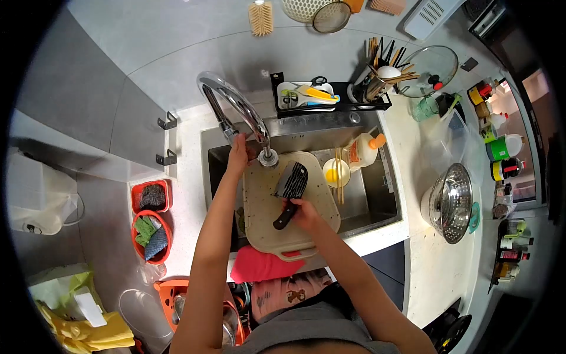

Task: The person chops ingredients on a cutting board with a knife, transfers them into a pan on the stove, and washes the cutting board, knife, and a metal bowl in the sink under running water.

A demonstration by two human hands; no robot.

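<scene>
My right hand (306,215) grips the black handle of a cleaver (293,180), whose dark, wavy-patterned blade points away from me. Beneath it, a beige cutting board (265,218) with small dark specks lies across the sink (368,200). At the base of the chrome faucet (222,97), my left hand (238,154) has its fingers closed at the handle, which they partly hide. The spout head hangs over the far left part of the board. I cannot make out any running water.
Right of the board are a small bowl (332,175) with something yellow, chopsticks (339,183) and a bottle with an orange cap (361,151). A steel colander (451,203) stands on the right counter. Red containers (167,236) sit left of the sink. A pink cloth (259,266) hangs in front.
</scene>
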